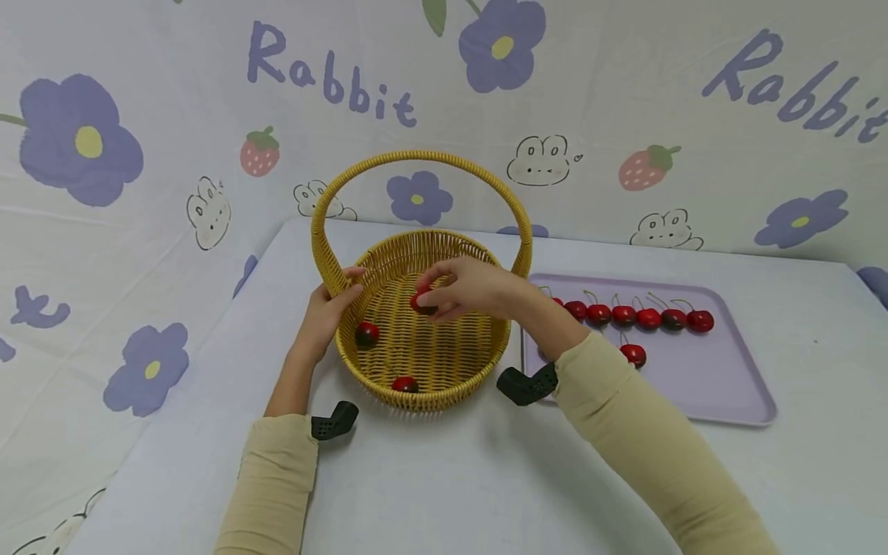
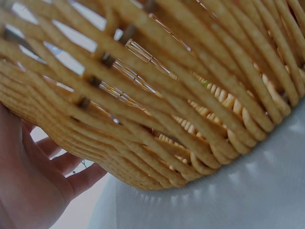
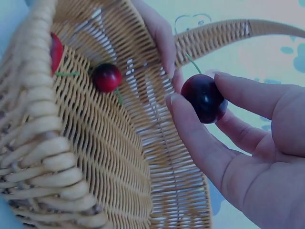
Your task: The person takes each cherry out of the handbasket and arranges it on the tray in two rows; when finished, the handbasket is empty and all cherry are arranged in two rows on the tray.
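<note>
A yellow wicker basket (image 1: 458, 395) with a tall arched handle stands on the table. My left hand (image 1: 321, 322) holds its left rim at the foot of the handle, thumb over the edge; the left wrist view shows the fingers outside the weave. Above the basket's inside, my right hand (image 1: 475, 287) pinches a dark red cherry (image 3: 205, 98) with a green stem between thumb and fingers. Two more cherries lie in the basket: one cherry (image 1: 367, 334) at the left wall, another cherry (image 1: 405, 384) at the near wall.
Right of the basket, a lilac tray (image 1: 721, 393) carries a row of several cherries (image 1: 648, 318) along its far side. A separate cherry (image 1: 633, 354) sits nearer, partly behind my right sleeve (image 1: 645, 424). A printed cloth (image 1: 583, 100) hangs behind the table.
</note>
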`<action>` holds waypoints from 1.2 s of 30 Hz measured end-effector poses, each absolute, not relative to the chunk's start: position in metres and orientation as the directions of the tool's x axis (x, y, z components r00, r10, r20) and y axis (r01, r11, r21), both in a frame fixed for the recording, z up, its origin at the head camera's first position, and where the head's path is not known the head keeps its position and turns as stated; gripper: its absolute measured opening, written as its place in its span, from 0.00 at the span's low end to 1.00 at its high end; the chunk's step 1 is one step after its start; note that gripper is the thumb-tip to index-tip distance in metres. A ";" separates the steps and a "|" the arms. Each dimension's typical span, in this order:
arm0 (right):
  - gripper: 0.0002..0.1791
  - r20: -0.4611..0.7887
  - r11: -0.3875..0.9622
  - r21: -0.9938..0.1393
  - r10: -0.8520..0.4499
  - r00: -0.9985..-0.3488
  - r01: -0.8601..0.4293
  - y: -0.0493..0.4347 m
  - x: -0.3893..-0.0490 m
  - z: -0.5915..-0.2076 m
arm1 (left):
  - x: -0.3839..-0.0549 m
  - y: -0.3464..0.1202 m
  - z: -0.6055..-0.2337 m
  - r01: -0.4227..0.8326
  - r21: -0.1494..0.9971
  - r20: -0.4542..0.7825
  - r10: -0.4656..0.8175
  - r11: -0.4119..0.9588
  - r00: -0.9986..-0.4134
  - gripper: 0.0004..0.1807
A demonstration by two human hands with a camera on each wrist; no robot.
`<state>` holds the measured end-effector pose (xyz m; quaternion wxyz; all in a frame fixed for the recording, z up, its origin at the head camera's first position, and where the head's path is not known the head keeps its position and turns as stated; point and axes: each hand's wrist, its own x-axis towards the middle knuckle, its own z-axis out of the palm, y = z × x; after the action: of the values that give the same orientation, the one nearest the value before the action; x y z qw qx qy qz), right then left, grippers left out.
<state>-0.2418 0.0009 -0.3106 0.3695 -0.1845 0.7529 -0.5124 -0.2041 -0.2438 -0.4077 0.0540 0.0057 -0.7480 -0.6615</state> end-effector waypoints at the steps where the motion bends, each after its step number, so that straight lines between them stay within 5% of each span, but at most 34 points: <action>1: 0.18 -0.358 0.410 -0.909 -0.662 -0.658 0.082 0.003 -0.240 -0.310 | -0.204 -0.244 -0.408 0.062 0.990 0.073 -0.081 0.125 -0.994 0.23; 8: 0.19 -0.309 0.479 -0.874 -0.682 -0.663 -0.085 0.022 -0.226 -0.307 | -0.204 -0.243 -0.407 0.062 0.991 0.073 -0.086 0.121 -0.994 0.23; 36: 0.20 -0.254 0.411 -0.910 -0.658 -0.708 -0.056 0.106 -0.193 -0.317 | -0.205 -0.245 -0.408 0.062 0.990 0.073 -0.079 0.128 -0.994 0.22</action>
<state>-0.1928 0.1057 -0.3165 0.3061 -0.2282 0.7822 -0.4923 -0.2047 -0.2447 -0.4085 0.0534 0.0056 -0.7491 -0.6602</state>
